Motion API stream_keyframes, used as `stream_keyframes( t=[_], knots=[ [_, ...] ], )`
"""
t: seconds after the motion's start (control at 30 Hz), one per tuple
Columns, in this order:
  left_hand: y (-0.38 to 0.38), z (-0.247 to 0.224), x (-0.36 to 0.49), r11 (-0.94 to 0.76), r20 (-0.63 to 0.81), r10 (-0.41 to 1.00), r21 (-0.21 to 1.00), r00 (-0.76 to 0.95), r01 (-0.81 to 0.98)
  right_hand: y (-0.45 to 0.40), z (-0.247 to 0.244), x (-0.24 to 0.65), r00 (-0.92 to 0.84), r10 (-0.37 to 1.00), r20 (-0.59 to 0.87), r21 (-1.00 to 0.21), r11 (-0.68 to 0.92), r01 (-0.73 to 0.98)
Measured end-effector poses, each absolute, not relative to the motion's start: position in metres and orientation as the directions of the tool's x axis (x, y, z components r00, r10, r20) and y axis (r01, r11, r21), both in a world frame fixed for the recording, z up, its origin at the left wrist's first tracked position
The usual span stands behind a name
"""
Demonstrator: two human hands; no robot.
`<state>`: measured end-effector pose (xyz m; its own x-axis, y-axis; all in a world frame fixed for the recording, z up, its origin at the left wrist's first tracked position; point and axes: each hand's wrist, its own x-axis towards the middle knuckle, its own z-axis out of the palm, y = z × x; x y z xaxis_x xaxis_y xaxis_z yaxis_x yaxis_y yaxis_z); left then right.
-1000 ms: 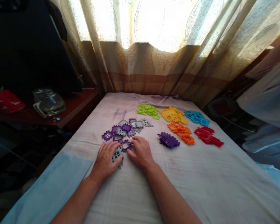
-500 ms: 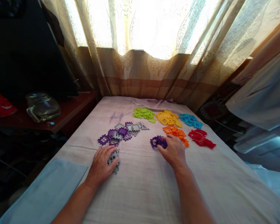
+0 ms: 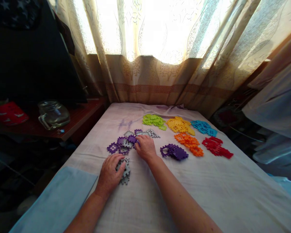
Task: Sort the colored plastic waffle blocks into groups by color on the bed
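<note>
From the head view, your left hand (image 3: 111, 171) curves over the near gray pieces (image 3: 126, 171), thumb parted from the fingers; you cannot tell whether it grips them. Your right hand (image 3: 145, 147) is at the right side of the mixed purple and gray pile (image 3: 126, 143), its fingertips too hidden to show any pinch. Right of it on the pale cloth (image 3: 145, 200) lie the purple pile (image 3: 176, 152), orange pile (image 3: 189, 143) and red pile (image 3: 216, 147), with the green pile (image 3: 154, 121) farther off.

Gray pieces (image 3: 127, 172) partly hidden by left hand (image 3: 111, 171), 2 forearms (image 3: 178, 192) cut off
</note>
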<state>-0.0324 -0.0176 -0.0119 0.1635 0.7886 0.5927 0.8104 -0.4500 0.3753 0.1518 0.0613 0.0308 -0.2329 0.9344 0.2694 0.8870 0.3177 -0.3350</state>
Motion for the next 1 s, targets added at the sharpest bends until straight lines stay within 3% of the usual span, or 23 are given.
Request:
stream_keyframes(
  t=[0.17,0.37,0.5,0.63,0.73,0.83,1.0],
  knots=[
    [-0.017,-0.014,-0.033,-0.444,0.597,0.791,0.403,0.138,0.800,0.084,0.025,0.139,-0.270,0.949,0.160,-0.283,0.306,0.909],
    [-0.015,-0.018,-0.036,-0.454,0.592,0.790,0.392,0.159,0.800,0.078,0.024,0.140,-0.289,0.930,0.227,-0.274,0.345,0.898],
    [-0.014,-0.018,-0.036,-0.446,0.580,0.800,0.405,0.153,0.798,0.061,0.033,0.162,-0.145,0.929,0.341,-0.397,0.283,0.873],
    [-0.013,-0.018,-0.036,-0.442,0.573,0.805,0.411,0.151,0.798,0.035,0.045,0.206,0.070,0.974,0.215,-0.556,0.063,0.829],
    [-0.013,-0.018,-0.036,-0.436,0.573,0.807,0.413,0.144,0.799,0.018,0.056,0.240,0.123,0.989,0.084,-0.514,-0.063,0.856],
    [-0.014,-0.018,-0.036,-0.425,0.567,0.813,0.419,0.134,0.803,0.009,0.065,0.262,0.097,0.995,0.022,-0.445,-0.077,0.892],
    [-0.014,-0.018,-0.035,-0.406,0.554,0.825,0.441,0.113,0.800,0.010,0.075,0.266,0.174,0.975,0.135,-0.289,-0.129,0.949]
  ],
)
